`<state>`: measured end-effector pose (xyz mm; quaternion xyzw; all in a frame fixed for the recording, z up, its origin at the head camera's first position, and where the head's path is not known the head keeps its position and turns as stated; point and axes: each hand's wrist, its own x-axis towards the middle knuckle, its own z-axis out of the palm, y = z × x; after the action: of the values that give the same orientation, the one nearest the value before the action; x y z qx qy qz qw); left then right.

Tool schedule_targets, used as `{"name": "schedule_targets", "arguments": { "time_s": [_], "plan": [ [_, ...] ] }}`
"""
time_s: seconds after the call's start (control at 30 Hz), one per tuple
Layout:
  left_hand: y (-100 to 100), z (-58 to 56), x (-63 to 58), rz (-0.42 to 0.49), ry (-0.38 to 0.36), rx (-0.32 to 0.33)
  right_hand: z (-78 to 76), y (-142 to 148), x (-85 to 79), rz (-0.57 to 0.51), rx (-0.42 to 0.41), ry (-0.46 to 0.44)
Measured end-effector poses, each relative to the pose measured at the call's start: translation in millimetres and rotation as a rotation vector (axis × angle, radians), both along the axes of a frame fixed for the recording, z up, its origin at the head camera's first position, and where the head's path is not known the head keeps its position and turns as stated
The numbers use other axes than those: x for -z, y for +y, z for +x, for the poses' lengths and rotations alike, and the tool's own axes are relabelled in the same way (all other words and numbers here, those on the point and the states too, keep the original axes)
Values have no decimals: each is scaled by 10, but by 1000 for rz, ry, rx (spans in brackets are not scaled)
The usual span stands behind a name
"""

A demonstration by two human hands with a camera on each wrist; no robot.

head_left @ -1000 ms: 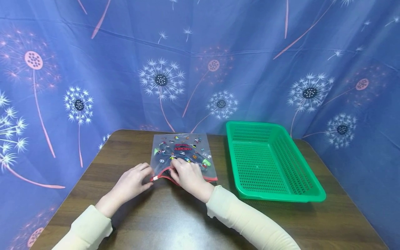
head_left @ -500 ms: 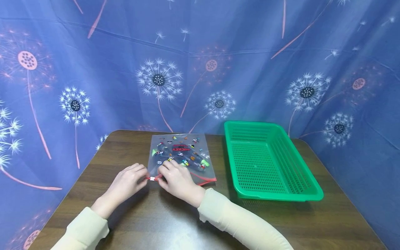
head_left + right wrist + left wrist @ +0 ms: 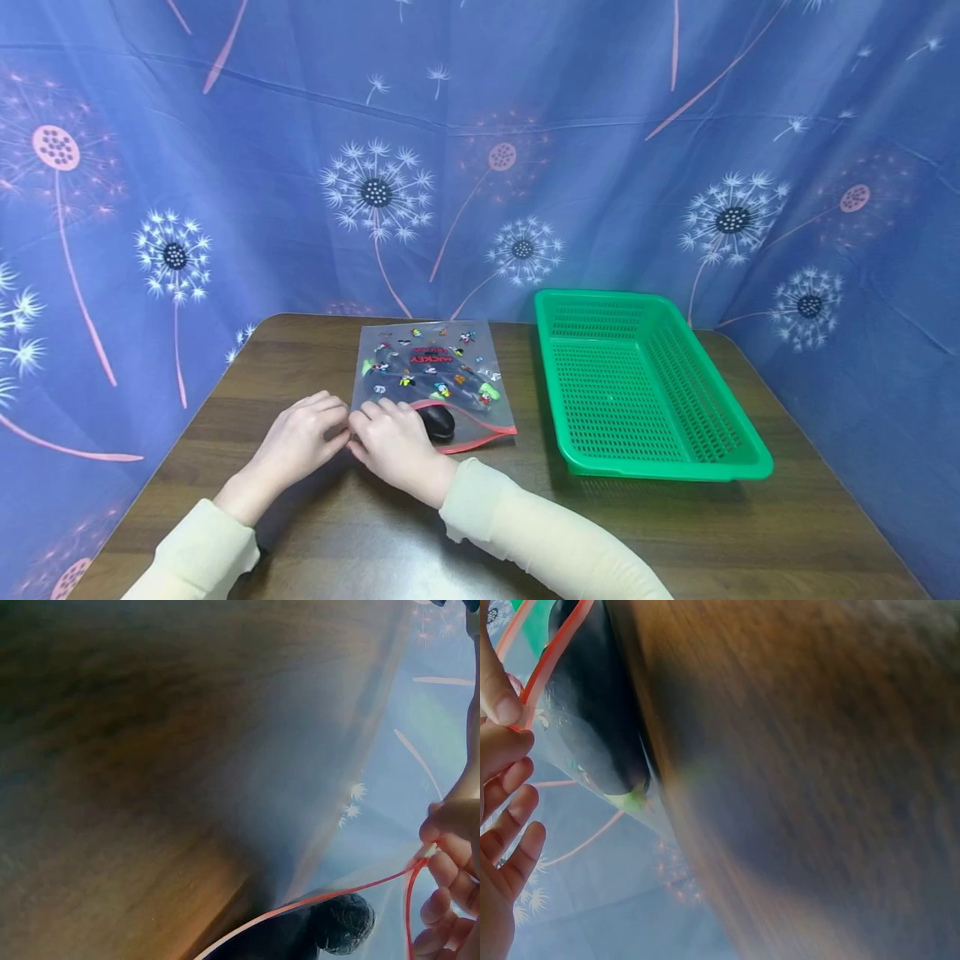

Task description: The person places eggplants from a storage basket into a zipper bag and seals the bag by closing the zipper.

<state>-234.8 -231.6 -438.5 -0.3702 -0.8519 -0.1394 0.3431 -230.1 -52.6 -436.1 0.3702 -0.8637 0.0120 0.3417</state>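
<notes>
A clear zip bag with cartoon prints lies on the table, its red zip edge toward me and its mouth gaping. Inside, the dark rounded end of an eggplant shows. The left wrist view gives a long dark eggplant with a green tip. Another dark end appears in the right wrist view. My left hand pinches the zip's left corner. Right beside it, my right hand pinches the zip edge with thumb and fingers. A pale slider peeks out between fingertips; the head view hides it.
An open green plastic basket with slotted walls stands right of the bag. The wooden table ends at a blue dandelion-print cloth hanging behind and at the sides.
My right hand has slid left along the zip edge until it meets my left hand, covering the slider. The bag's mouth now gapes at the middle, exposing the eggplant end.
</notes>
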Motion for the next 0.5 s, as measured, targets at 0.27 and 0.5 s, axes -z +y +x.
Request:
{"name": "schedule_targets", "arguments": {
  "time_s": [0.27,0.5],
  "plan": [
    [-2,16,-24,16,-19,11,-34,41,-1,-11,54,9],
    [22,22,-8,-15,-6,36,-43,69,41,2,22,18]
  ]
}}
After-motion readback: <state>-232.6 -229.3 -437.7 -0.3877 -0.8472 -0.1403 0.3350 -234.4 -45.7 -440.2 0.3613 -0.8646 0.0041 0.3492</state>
